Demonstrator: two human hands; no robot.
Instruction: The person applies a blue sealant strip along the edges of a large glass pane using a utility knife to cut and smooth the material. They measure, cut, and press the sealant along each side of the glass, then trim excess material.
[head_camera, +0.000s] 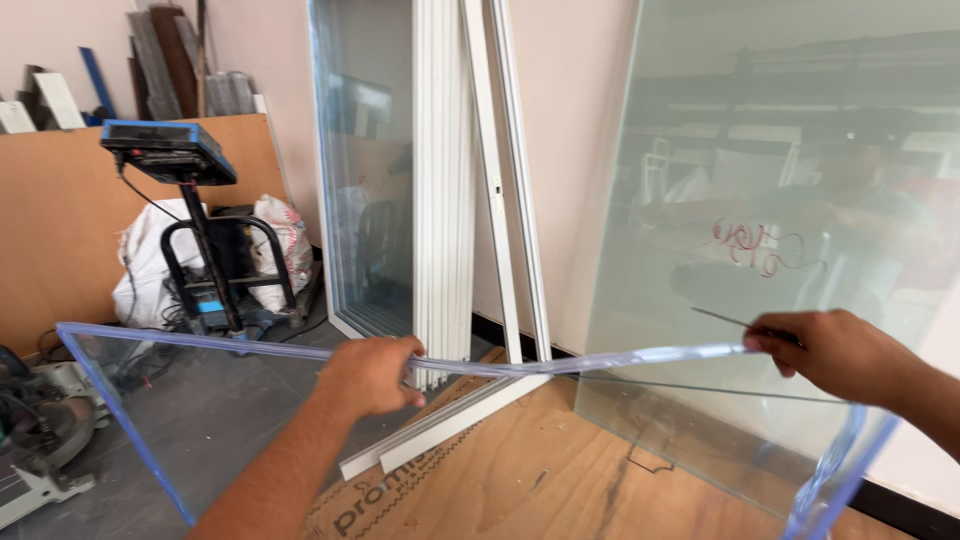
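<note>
Glass pane (200, 400) held flat, long axis left-right, both hands gripping far edge.

Both hands (375, 375) (835, 352) gripping clear glass pane's (200, 410) top edge

A glazing or window-fitting workshop is being shown; white window frames (470, 190) are being leaned against the wall at upper centre; glass panes (760, 200) are being stored at right; a mitre saw (35, 420) is being kept at lower left.
</note>
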